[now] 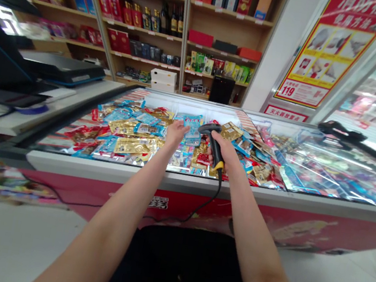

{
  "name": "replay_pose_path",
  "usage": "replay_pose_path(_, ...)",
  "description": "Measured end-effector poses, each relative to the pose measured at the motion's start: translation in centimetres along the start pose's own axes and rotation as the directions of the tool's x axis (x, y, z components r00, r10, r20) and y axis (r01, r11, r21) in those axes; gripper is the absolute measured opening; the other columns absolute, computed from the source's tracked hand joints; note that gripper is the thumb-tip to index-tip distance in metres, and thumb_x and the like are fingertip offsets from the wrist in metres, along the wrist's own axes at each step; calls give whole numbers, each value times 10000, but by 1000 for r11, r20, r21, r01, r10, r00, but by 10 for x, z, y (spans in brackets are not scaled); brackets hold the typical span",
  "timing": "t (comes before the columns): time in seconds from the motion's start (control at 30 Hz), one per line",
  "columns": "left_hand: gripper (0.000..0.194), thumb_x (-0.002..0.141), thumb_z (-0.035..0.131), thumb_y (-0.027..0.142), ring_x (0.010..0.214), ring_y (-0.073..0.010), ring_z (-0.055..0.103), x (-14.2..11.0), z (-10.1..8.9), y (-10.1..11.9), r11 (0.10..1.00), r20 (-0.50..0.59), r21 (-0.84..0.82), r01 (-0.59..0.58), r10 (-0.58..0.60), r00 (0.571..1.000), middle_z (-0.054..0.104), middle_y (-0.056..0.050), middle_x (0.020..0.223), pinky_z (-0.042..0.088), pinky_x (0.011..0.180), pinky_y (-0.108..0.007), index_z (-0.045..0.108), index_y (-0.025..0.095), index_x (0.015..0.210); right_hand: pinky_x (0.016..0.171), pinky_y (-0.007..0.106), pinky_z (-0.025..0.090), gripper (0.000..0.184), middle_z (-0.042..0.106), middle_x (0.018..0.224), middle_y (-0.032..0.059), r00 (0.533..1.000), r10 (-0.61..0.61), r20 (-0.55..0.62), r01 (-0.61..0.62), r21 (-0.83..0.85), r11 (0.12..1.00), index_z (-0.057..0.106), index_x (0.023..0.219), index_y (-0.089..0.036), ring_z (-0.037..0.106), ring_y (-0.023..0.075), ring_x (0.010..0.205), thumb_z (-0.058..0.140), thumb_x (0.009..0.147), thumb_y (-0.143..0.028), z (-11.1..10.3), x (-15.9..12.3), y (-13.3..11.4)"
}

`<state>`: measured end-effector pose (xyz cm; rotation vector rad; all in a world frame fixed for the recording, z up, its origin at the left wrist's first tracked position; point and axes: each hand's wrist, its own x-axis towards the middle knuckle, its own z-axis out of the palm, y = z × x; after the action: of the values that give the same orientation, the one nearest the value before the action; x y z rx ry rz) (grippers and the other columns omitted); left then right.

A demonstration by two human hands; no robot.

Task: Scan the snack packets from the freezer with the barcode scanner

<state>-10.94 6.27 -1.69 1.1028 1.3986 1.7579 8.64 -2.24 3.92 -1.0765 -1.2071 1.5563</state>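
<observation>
At twelve o'clock, a blue packet (195, 124) is overlapped by the left hand (175, 133); whether it is gripped cannot be told. At three o'clock, a scanner (217, 149) is clasped by the right hand (226, 151).

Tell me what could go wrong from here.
A thin black cable droops from the black-and-yellow handheld scanner in the right hand, down the front of the red-and-white chest cabinet, and might snag.

The scanner's head appears close to the light-blue plastic packet by the left hand and may knock it.

Shiny gold plastic packets overlap loosely nearby and could slide if brushed.
</observation>
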Motion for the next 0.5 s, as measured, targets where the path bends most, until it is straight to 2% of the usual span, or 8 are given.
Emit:
replay_pose_path(0.1, 184, 641, 740, 243, 884, -197, 707, -1, 2, -9, 999, -11, -31, -32, 31, 999, 715, -11, 784, 557, 857, -298, 672, 195, 805, 344, 209, 464, 329, 630, 518, 4, 1000, 0, -9, 0, -23, 1000, 627, 853, -173, 567, 128, 357, 595, 1059, -428, -5, -3, 2)
replay_pose_path(0.2, 213, 636, 731, 230, 950, -215, 723, 0, 1, -14, 999, -5, -39, -33, 32, 999, 751, -32, 843, 561, 897, -315, 702, 188, 843, 343, 213, 465, 341, 630, 511, 4, 1000, -3, -3, 3, -44, 999, 632, 829, -177, 563, 129, 351, 612, 1049, -437, -6, -4, 5)
replay_pose_path(0.5, 308, 595, 730, 252, 905, -187, 713, 0, -2, -21, 995, 18, -98, 8, -6, 1000, 764, -45, 879, 547, 896, -305, 720, 155, 887, 337, 213, 425, 344, 615, 497, -11, 1000, 21, 10, -21, -26, 999, 633, 835, -188, 549, 125, 342, 606, 1051, -455, -3, -2, 9)
